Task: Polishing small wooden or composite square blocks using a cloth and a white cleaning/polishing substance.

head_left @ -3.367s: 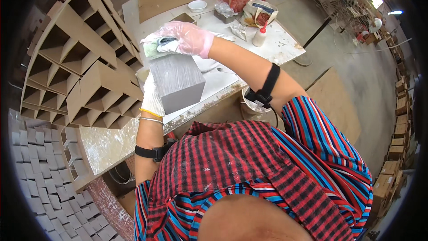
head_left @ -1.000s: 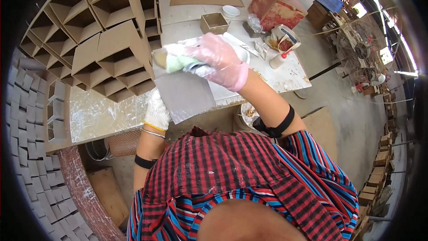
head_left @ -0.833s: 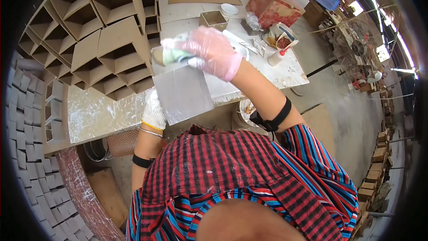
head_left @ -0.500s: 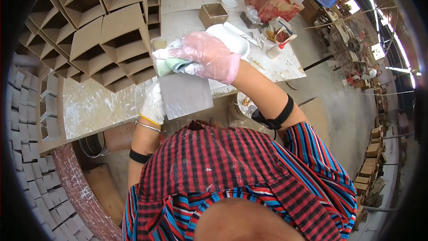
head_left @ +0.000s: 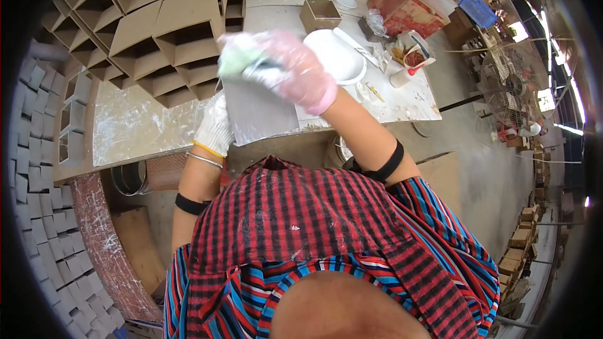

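Note:
My left hand [head_left: 213, 124], in a white knit glove with a yellow cuff, grips the left side of a grey flat-faced panel [head_left: 260, 112]; some of its fingers are hidden behind it. Whether the panel is a loose board or one face of a box, I cannot tell. My right hand [head_left: 292, 72] wears a pink glove under clear plastic. It is closed round a pale green cloth [head_left: 242, 59], blurred by motion, at the panel's far end. Just right of that hand sits a white basin [head_left: 342, 63] with a flat white tool across its rim.
Stacked brown open boxes [head_left: 182, 28] stand left on the worktable [head_left: 141, 129]. Farther back are a small square box [head_left: 320, 16], a white bowl [head_left: 345, 1] and a red-stained crate [head_left: 405, 6]. Grey boxes [head_left: 47, 213] fill the far left; a fan [head_left: 505, 81] stands right.
The right hand and cloth have shifted up and away over the panel's far end. The view has moved a little, and more of the white basin shows. My left hand keeps its hold.

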Action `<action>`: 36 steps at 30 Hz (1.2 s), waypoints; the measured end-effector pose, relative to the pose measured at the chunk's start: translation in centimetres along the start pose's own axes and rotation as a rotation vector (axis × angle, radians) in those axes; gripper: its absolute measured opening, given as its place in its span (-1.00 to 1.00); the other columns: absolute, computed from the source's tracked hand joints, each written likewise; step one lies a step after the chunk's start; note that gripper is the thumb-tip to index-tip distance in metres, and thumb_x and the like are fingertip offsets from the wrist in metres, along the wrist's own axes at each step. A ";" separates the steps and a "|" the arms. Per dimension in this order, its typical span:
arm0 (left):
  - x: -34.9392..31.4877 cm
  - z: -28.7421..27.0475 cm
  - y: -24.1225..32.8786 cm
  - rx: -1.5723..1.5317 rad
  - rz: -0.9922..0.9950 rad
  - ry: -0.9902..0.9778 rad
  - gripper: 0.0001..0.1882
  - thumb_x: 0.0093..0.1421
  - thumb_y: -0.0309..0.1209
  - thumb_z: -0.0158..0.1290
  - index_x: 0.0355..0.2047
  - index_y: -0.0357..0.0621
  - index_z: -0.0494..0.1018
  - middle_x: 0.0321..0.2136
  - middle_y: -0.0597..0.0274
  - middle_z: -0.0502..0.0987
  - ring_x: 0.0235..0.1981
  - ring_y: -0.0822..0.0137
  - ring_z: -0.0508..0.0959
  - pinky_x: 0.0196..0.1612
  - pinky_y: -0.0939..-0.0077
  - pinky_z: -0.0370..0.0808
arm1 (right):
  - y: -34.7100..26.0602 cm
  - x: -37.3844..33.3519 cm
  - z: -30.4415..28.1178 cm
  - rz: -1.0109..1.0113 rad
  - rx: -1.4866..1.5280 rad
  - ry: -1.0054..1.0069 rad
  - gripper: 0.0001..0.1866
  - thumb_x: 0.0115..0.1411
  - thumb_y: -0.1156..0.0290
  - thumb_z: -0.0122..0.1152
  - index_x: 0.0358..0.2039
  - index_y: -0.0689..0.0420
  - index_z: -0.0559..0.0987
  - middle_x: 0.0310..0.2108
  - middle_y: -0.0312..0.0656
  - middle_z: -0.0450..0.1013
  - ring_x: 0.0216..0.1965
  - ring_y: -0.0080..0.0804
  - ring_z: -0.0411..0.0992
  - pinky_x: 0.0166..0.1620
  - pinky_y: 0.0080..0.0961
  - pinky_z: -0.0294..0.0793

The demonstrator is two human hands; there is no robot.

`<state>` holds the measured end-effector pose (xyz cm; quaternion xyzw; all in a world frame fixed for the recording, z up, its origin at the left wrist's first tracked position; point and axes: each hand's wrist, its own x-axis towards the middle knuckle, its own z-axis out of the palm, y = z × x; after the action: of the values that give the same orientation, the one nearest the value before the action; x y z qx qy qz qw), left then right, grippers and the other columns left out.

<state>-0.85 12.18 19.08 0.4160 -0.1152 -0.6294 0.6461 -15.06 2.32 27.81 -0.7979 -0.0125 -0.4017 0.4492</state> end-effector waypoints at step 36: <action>-4.6 3.8 -1.1 -0.064 0.315 0.100 -0.59 0.28 -0.27 -0.28 0.04 -0.24 0.25 0.00 0.05 0.36 -0.01 0.10 0.39 0.02 0.20 0.37 | 1.6 -6.8 -5.7 0.551 0.771 0.511 -0.53 0.26 0.13 -0.09 0.09 0.11 0.27 -0.10 -0.23 0.39 -0.18 -0.44 0.41 -0.18 -0.50 0.44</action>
<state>-5.03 15.05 22.44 0.4027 -0.1264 -0.5021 0.7548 -22.59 -0.46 23.79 -0.4259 0.1603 -0.4166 0.7870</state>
